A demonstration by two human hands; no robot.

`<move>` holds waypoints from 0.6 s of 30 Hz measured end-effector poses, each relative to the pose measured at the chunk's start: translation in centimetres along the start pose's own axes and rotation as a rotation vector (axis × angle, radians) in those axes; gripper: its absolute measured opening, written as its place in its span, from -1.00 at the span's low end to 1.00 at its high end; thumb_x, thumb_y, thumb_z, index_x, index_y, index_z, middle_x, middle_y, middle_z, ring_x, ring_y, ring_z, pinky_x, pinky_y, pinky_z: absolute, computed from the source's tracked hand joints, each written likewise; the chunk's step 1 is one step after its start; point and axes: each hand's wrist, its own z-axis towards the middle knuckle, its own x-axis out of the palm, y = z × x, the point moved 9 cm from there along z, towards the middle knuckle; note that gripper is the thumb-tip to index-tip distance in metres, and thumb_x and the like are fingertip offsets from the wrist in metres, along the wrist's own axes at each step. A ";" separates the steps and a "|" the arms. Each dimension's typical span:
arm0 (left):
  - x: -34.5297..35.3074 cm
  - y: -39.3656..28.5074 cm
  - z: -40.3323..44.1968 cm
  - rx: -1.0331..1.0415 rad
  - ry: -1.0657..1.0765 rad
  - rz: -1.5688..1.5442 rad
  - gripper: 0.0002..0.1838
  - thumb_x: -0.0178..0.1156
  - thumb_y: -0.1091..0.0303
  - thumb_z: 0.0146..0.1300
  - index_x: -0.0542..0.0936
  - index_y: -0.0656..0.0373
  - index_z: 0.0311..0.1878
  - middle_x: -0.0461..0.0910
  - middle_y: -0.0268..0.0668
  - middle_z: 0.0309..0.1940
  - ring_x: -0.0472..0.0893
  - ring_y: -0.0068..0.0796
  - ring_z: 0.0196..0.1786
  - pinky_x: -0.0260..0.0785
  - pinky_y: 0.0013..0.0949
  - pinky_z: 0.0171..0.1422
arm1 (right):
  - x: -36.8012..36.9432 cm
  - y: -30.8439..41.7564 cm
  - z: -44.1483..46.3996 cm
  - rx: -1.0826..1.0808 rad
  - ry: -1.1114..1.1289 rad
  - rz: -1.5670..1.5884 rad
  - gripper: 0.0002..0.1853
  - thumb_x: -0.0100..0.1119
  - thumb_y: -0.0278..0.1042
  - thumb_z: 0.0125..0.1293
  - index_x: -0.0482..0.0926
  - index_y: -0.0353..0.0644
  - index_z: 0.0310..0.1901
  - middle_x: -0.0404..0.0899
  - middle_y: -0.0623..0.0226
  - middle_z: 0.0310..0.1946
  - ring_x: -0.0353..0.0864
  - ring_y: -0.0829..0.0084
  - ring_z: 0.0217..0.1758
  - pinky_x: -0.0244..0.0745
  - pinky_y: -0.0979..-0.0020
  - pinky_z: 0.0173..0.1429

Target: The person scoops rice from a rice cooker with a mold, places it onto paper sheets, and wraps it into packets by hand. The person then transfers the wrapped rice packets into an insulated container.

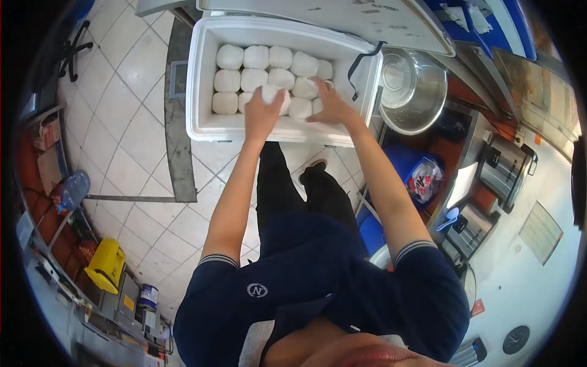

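A white cooler box point(194, 92) stands open in front of me, with rows of white rounded dough-like pieces point(254, 80) inside. My left hand point(264, 114) is over the front row, its fingers round one white piece point(273, 96) that looks raised above the others. My right hand point(332, 104) is spread over the right end of the rows, thumb and fingers apart, beside a white piece point(305, 88). Whether its fingertips touch that piece is hard to tell. The palm side of both hands is hidden.
The raised lid point(342, 18) is behind the box. A large metal bowl point(413, 92) sits right of it. Steel appliances point(504, 168) line the right wall. Tiled floor point(137, 128), a yellow bucket point(106, 265) and a water bottle point(75, 186) are at left.
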 end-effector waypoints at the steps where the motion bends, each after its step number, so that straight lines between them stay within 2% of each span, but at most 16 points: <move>1: 2.0 0.0 0.2 -0.057 0.118 0.063 -0.32 0.31 -0.12 0.32 0.57 0.37 0.17 0.72 0.15 -0.14 0.74 0.05 -0.01 0.53 -0.04 0.09 | -2.3 3.7 -1.7 -0.181 -0.041 0.409 0.21 0.63 -0.25 -0.05 -0.02 -0.02 0.58 0.22 -0.07 0.47 0.29 -0.18 0.50 0.33 0.02 0.49; 2: 4.2 0.0 -0.2 -0.115 0.242 0.129 -0.25 0.26 -0.20 0.33 0.55 0.40 0.21 0.72 0.17 -0.14 0.73 0.10 0.00 0.53 -0.01 0.10 | -4.3 5.7 -3.1 -0.359 -0.084 0.821 0.17 0.64 -0.28 -0.08 0.08 0.00 0.55 0.25 -0.04 0.45 0.32 -0.20 0.47 0.37 0.01 0.46; 3: 6.0 -0.2 -0.8 -0.156 0.361 0.061 -0.22 0.12 -0.24 0.41 0.53 0.45 0.22 0.70 0.22 -0.13 0.69 0.17 0.04 0.51 0.02 0.16 | -4.0 5.3 -2.6 -0.346 -0.093 0.821 0.17 0.64 -0.28 -0.08 0.08 0.00 0.55 0.25 -0.04 0.45 0.32 -0.20 0.47 0.37 0.01 0.46; 4: 7.0 0.2 -1.4 -0.150 0.373 0.059 -0.22 0.12 -0.24 0.41 0.53 0.45 0.22 0.70 0.22 -0.13 0.69 0.17 0.04 0.51 0.02 0.16 | -3.5 4.7 -1.7 -0.376 -0.122 0.646 0.08 0.62 -0.32 -0.05 0.16 0.00 0.51 0.27 -0.01 0.43 0.34 -0.22 0.44 0.41 0.00 0.43; 5: 6.8 -0.1 -1.9 0.016 0.237 0.212 -0.28 0.11 -0.18 0.44 0.55 0.42 0.22 0.69 0.22 -0.12 0.68 0.19 0.04 0.50 0.04 0.18 | -3.1 4.1 -0.8 -0.407 -0.148 0.469 -0.01 0.59 -0.37 -0.03 0.24 0.00 0.47 0.29 0.03 0.40 0.36 -0.24 0.40 0.44 -0.02 0.40; 6: 6.2 -1.0 -2.6 0.181 0.091 0.362 -0.34 0.09 -0.13 0.48 0.56 0.39 0.22 0.69 0.22 -0.12 0.67 0.22 0.03 0.48 0.05 0.19 | -2.8 3.1 0.0 -0.405 -0.155 0.465 -0.01 0.59 -0.37 -0.03 0.24 0.00 0.47 0.29 0.03 0.40 0.36 -0.24 0.40 0.44 -0.02 0.40; 7: 4.6 -2.8 -3.6 0.370 -0.061 0.461 -0.52 0.14 0.04 0.46 0.59 0.27 0.20 0.71 0.12 -0.17 0.69 0.15 -0.06 0.52 0.04 0.09 | -2.5 0.9 1.2 -0.254 -0.224 0.278 -0.06 0.56 -0.42 -0.02 0.29 0.01 0.44 0.32 0.04 0.38 0.38 -0.26 0.38 0.45 -0.02 0.39; 8: 3.9 -2.4 -3.8 0.378 -0.067 0.466 -0.52 0.14 0.04 0.46 0.59 0.27 0.20 0.71 0.12 -0.17 0.69 0.15 -0.06 0.52 0.04 0.09 | -2.3 -1.1 2.4 -0.104 -0.292 0.095 -0.12 0.53 -0.46 0.00 0.33 0.02 0.40 0.34 0.06 0.35 0.39 -0.27 0.35 0.45 -0.03 0.38; 10: 4.7 0.1 -4.7 0.394 0.118 0.616 -0.63 0.25 0.19 0.35 0.59 0.17 0.13 0.71 0.02 -0.22 0.70 0.03 -0.14 0.55 -0.02 -0.04 | -0.5 -3.4 5.0 -0.067 -0.282 -0.005 -0.13 0.48 -0.49 0.00 0.32 -0.03 0.40 0.36 0.03 0.34 0.37 -0.27 0.38 0.45 -0.01 0.39; 11: 4.7 -1.2 -5.5 0.583 0.032 0.546 -0.74 0.27 0.31 0.29 0.59 0.14 0.00 0.71 -0.06 -0.28 0.70 -0.07 -0.19 0.55 -0.07 -0.12 | 1.5 -4.6 6.8 -0.032 -0.113 -0.087 -0.16 0.45 -0.50 0.02 0.32 -0.05 0.40 0.36 0.03 0.34 0.36 -0.26 0.40 0.43 -0.01 0.41; 12: 4.8 -1.5 -5.6 0.574 0.039 0.562 -0.74 0.27 0.31 0.29 0.59 0.14 0.00 0.71 -0.06 -0.28 0.70 -0.07 -0.19 0.55 -0.07 -0.12 | 3.5 -5.2 7.8 0.001 0.056 -0.169 -0.18 0.41 -0.51 0.03 0.32 -0.07 0.39 0.37 0.02 0.33 0.36 -0.25 0.42 0.42 -0.01 0.42; 16: 5.0 -2.0 -4.8 0.460 -0.008 0.607 -0.89 0.24 0.33 0.29 0.61 0.10 -0.16 0.71 -0.13 -0.30 0.70 -0.09 -0.17 0.55 -0.07 -0.11 | 0.6 -4.3 7.1 0.120 0.098 -0.102 -0.22 0.37 -0.50 0.05 0.33 -0.12 0.38 0.38 0.02 0.33 0.35 -0.21 0.44 0.39 -0.01 0.46; 18: 4.7 -2.0 -4.9 0.432 0.008 0.583 -0.87 0.23 0.33 0.29 0.63 0.10 -0.14 0.71 -0.15 -0.27 0.70 -0.10 -0.16 0.55 -0.06 -0.10 | -2.6 -2.3 3.5 -0.034 -0.319 -0.041 -0.36 0.27 -0.56 0.15 0.40 -0.14 0.32 0.43 0.02 0.29 0.40 -0.12 0.41 0.39 0.06 0.44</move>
